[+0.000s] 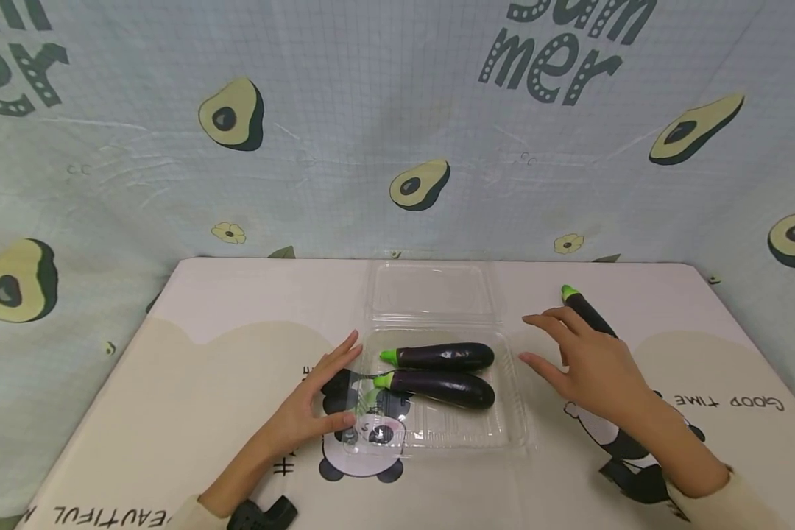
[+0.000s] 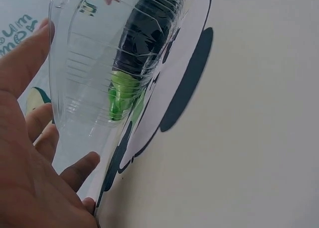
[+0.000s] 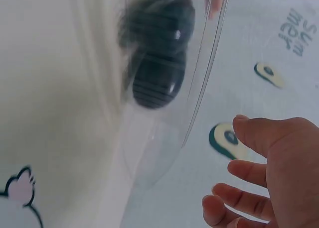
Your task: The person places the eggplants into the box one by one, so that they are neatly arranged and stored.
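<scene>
Two dark purple eggplants, a rear one (image 1: 447,357) and a front one (image 1: 444,388), lie side by side in a clear plastic clamshell box (image 1: 464,434), green stem ends toward the left. Its lid (image 1: 433,291) is folded back, away from me. My left hand (image 1: 314,405) is at the box's left side, thumb and fingers spread along the rim. To the right of the box my right hand (image 1: 586,361) hovers with nothing in it, thumb and fingers apart. Just beyond that hand lies a third eggplant (image 1: 589,313), partly hidden by it.
A pale printed mat (image 1: 218,412) with panda drawings and lettering covers the table. Behind it hangs a cloth (image 1: 331,147) with avocado prints. A black object (image 1: 263,513) sits by my left wrist at the front edge of the view.
</scene>
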`<act>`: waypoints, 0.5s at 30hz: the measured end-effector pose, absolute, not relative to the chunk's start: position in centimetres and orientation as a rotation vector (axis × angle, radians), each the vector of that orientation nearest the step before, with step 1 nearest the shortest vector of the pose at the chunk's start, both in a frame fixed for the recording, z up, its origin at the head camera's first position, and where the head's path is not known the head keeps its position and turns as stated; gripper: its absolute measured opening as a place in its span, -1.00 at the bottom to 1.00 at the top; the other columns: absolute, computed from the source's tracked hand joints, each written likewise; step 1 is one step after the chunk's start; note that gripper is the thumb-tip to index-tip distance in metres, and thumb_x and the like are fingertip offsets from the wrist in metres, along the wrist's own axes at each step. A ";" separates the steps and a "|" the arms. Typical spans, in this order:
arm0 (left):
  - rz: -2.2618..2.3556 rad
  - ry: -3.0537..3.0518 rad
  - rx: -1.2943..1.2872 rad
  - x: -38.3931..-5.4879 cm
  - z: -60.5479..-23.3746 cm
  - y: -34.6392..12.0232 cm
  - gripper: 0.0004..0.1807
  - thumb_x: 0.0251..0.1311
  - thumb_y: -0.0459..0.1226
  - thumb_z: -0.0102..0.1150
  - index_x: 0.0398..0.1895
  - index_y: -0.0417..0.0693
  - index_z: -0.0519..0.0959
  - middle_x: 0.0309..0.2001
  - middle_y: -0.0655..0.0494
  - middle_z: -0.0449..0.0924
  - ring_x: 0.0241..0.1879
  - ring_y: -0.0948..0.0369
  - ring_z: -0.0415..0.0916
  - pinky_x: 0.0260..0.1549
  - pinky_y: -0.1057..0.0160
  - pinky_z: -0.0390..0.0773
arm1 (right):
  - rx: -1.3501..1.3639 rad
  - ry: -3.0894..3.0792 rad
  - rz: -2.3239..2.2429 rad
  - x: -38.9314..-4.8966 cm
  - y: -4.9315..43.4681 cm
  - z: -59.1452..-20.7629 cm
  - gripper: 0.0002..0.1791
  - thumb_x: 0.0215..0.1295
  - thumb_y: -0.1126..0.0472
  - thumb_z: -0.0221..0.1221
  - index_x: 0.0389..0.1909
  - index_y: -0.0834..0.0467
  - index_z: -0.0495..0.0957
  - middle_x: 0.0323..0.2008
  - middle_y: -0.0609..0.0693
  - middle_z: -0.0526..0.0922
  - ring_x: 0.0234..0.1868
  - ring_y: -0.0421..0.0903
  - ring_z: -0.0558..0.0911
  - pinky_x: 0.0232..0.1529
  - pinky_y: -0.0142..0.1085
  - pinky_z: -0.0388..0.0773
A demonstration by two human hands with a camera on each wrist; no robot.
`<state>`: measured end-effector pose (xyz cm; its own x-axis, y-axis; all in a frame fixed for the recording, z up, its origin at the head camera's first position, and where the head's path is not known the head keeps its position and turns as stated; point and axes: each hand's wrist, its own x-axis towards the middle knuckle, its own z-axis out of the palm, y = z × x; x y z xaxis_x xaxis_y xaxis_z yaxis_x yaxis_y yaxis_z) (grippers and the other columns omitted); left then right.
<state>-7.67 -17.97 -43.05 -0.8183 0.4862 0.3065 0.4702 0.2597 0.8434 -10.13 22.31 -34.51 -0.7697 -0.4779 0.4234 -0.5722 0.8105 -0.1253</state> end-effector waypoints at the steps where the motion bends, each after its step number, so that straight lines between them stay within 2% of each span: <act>1: 1.653 2.480 0.944 -7.7 -43.1 -18.0 -0.11 0.06 -0.10 0.33 0.47 0.00 0.15 0.51 0.06 -0.10 0.47 0.05 -0.18 0.28 -0.33 -0.29 | 0.775 -2.620 0.360 -10.2 22.7 -34.5 -0.44 0.08 0.02 0.37 0.11 0.06 0.50 -0.05 -0.03 0.51 -0.63 -0.37 0.35 -0.77 -0.47 0.18; 9: 1.639 2.491 0.899 -7.4 -42.8 -18.0 -0.11 0.06 -0.05 0.32 0.47 0.05 0.16 0.51 0.13 -0.11 0.47 0.03 -0.18 0.28 -0.33 -0.29 | 0.661 -2.594 0.393 -10.6 25.2 -35.0 -0.43 0.04 0.08 0.40 0.11 0.07 0.51 -0.08 -0.01 0.49 -0.65 -0.37 0.26 -0.78 -0.43 0.13; 15: 1.634 2.484 0.891 -7.5 -42.7 -18.0 -0.11 0.06 -0.08 0.33 0.47 0.07 0.15 0.51 0.15 -0.11 0.46 -0.03 -0.18 0.30 -0.30 -0.28 | 0.574 -2.563 0.399 -11.0 27.1 -35.1 -0.42 0.01 0.13 0.42 0.10 0.11 0.51 -0.06 0.03 0.50 -0.65 -0.35 0.28 -0.80 -0.42 0.13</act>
<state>-7.45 -18.00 -42.74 -0.8347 0.4787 0.2721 0.4394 0.2812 0.8531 -11.03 27.05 -35.12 -0.7968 -0.3227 0.5108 -0.4626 0.8696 -0.1723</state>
